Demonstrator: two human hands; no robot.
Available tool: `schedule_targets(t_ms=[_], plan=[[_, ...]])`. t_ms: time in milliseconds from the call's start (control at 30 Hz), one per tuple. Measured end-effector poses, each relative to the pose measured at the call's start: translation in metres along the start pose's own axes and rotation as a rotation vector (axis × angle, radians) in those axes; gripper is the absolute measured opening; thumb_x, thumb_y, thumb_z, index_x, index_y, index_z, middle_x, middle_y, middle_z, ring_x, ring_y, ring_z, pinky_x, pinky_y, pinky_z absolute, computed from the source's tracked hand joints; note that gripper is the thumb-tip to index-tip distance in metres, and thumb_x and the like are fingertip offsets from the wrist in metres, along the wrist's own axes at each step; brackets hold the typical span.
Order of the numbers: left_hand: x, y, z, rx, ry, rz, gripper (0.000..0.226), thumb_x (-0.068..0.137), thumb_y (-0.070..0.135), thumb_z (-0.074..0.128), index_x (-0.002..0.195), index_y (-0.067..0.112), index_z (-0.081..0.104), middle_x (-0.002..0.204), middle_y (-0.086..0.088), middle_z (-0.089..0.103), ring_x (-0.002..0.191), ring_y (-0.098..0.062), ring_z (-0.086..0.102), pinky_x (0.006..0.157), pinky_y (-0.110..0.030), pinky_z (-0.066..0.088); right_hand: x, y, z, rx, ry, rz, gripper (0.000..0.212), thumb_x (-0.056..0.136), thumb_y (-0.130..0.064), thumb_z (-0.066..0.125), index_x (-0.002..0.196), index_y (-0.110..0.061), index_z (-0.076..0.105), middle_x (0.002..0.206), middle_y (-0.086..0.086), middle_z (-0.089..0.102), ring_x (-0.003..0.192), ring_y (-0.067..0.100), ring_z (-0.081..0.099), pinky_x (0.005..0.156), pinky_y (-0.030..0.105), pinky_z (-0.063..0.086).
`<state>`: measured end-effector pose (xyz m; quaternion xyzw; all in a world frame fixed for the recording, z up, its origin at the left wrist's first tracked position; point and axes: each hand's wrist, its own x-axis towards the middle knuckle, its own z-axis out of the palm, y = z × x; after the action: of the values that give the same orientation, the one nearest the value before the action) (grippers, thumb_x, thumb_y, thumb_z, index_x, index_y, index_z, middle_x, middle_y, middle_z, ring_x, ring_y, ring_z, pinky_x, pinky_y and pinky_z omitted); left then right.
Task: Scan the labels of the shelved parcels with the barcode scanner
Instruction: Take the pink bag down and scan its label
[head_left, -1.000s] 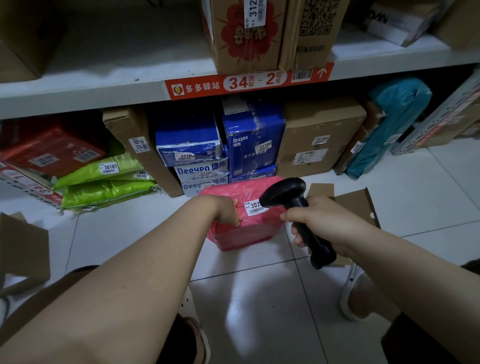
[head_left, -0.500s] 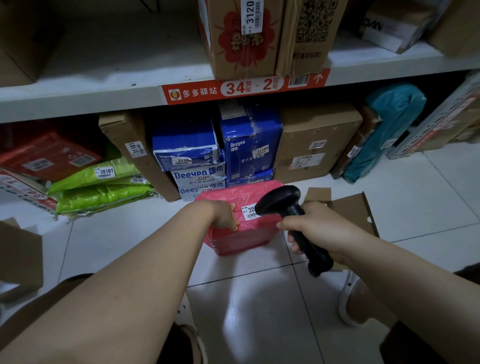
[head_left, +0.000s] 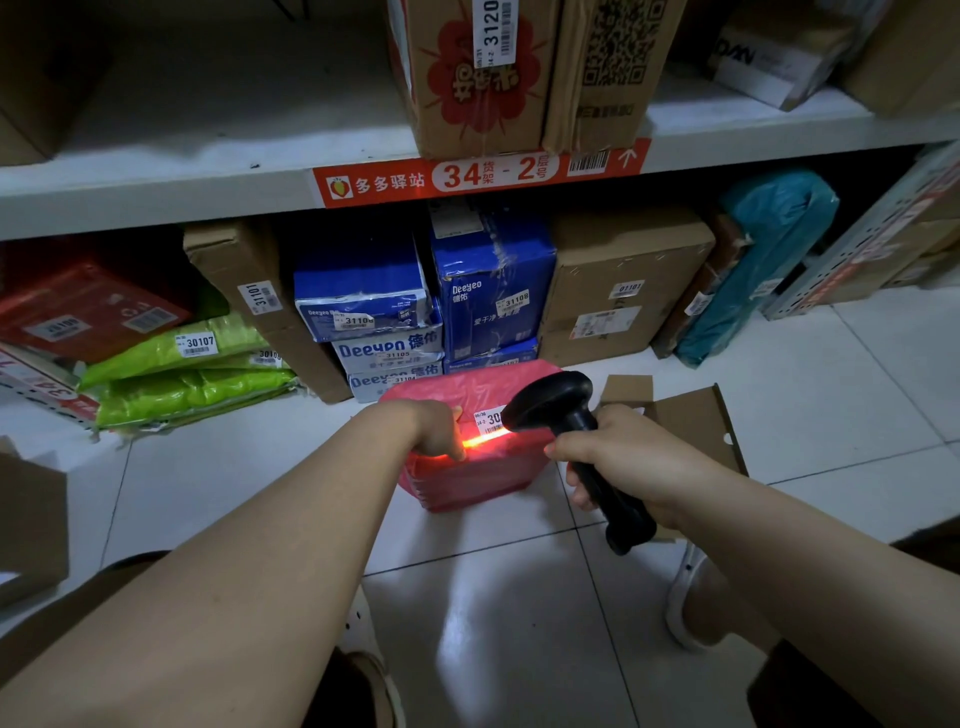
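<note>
On the tiled floor (head_left: 519, 613) just in front of the bottom shelf, a red parcel (head_left: 467, 467) stands with its white label (head_left: 488, 420) on the top face, toward the person. The right hand (head_left: 618, 457) has its fingers (head_left: 563, 451) wrapped tight round the grip of the black barcode scanner (head_left: 561, 410), whose head tips down and to the left, right over the label's right end and hiding part of its number. A red scan line (head_left: 480, 441) glows along the label's lower edge, running left to right, the same way as the label's long side. The left hand (head_left: 439, 428) rests on the parcel's top left, fingers curled down over the near edge and lit by the beam; it steadies the parcel rather than gripping it fully. The right hand is thus the one that does the reading. Room is tight: blue boxes (head_left: 488, 296) stand directly behind the parcel, and flattened cardboard (head_left: 691, 415) lies just to its right.
</note>
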<state>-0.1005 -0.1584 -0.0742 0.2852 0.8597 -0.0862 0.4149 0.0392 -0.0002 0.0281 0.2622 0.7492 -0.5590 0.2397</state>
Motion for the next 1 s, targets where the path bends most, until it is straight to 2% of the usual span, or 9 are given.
schedule_targets(t_ms=[200,467,700,733,833,867,900,933,1000], plan=[[-0.0037,0.0009,-0.0007,-0.018,0.01,-0.007,0.059,0.096,0.038,0.046,0.143,0.002,0.037,0.161,-0.003,0.016,0.12,-0.031,0.052,0.084,-0.031,0.038,-0.0019,-0.0016,0.0011,0.006,-0.008,0.014,0.014,0.087,-0.01,0.06,0.078,-0.005,0.051,0.063,0.013,0.051,0.051,0.021,0.052,0.055,0.03,0.045],[-0.0057,-0.0008,-0.0012,-0.072,0.015,-0.022,0.059,0.095,0.038,0.048,0.141,0.002,0.039,0.16,0.0,0.017,0.118,-0.031,0.055,0.088,-0.034,0.044,-0.0005,-0.0019,0.0012,-0.014,0.013,0.013,0.012,0.087,-0.011,0.061,0.081,-0.003,0.053,0.065,0.013,0.053,0.053,0.022,0.054,0.058,0.031,0.047],[-0.0058,-0.0018,-0.0015,-0.107,-0.011,-0.042,0.059,0.094,0.038,0.049,0.143,0.008,0.037,0.16,0.001,0.019,0.114,-0.031,0.057,0.078,-0.03,0.043,-0.0003,-0.0016,0.0021,-0.022,0.015,0.022,0.011,0.087,-0.012,0.061,0.083,-0.003,0.055,0.067,0.013,0.054,0.054,0.022,0.055,0.057,0.031,0.048],[-0.0061,-0.0021,-0.0013,-0.111,-0.014,-0.044,0.06,0.094,0.038,0.049,0.145,0.009,0.036,0.16,0.002,0.02,0.109,-0.03,0.059,0.076,-0.03,0.042,-0.0004,-0.0017,0.0022,-0.02,0.019,0.023,0.011,0.087,-0.012,0.061,0.084,-0.003,0.055,0.067,0.013,0.054,0.055,0.022,0.055,0.057,0.031,0.048],[-0.0046,-0.0029,-0.0011,-0.139,-0.016,-0.046,0.064,0.094,0.038,0.048,0.15,0.014,0.026,0.159,0.001,0.021,0.073,-0.019,0.055,0.073,-0.029,0.048,0.0004,-0.0015,0.002,-0.012,0.039,0.018,0.011,0.087,-0.012,0.06,0.088,-0.001,0.056,0.069,0.014,0.055,0.054,0.022,0.055,0.057,0.031,0.048],[-0.0042,-0.0035,-0.0009,-0.152,-0.025,-0.043,0.065,0.095,0.038,0.048,0.151,0.015,0.023,0.16,0.0,0.019,0.069,-0.017,0.054,0.075,-0.031,0.051,0.0008,-0.0014,0.0023,-0.005,0.047,0.017,0.012,0.087,-0.012,0.06,0.088,0.0,0.057,0.069,0.014,0.055,0.054,0.022,0.055,0.057,0.031,0.048],[-0.0036,-0.0037,-0.0012,-0.159,-0.032,-0.039,0.066,0.095,0.038,0.048,0.152,0.017,0.021,0.16,-0.001,0.016,0.075,-0.018,0.059,0.078,-0.032,0.052,0.0011,-0.0013,0.0025,0.007,0.054,0.016,0.012,0.087,-0.011,0.06,0.088,0.0,0.057,0.068,0.015,0.055,0.054,0.022,0.055,0.058,0.032,0.048],[-0.0034,-0.0037,-0.0014,-0.16,-0.039,-0.034,0.066,0.096,0.038,0.047,0.152,0.019,0.02,0.161,-0.002,0.014,0.09,-0.021,0.063,0.084,-0.034,0.053,0.0012,-0.0011,0.0025,0.022,0.061,0.014,0.012,0.087,-0.011,0.06,0.087,0.001,0.058,0.068,0.015,0.055,0.054,0.023,0.055,0.059,0.033,0.048],[-0.0036,-0.0034,-0.0018,-0.155,-0.043,-0.031,0.066,0.096,0.038,0.047,0.153,0.021,0.02,0.161,-0.002,0.013,0.113,-0.027,0.059,0.095,-0.036,0.05,0.002,-0.0006,0.0026,0.038,0.072,0.014,0.012,0.087,-0.01,0.06,0.086,0.002,0.059,0.068,0.016,0.055,0.056,0.024,0.055,0.06,0.035,0.048]])
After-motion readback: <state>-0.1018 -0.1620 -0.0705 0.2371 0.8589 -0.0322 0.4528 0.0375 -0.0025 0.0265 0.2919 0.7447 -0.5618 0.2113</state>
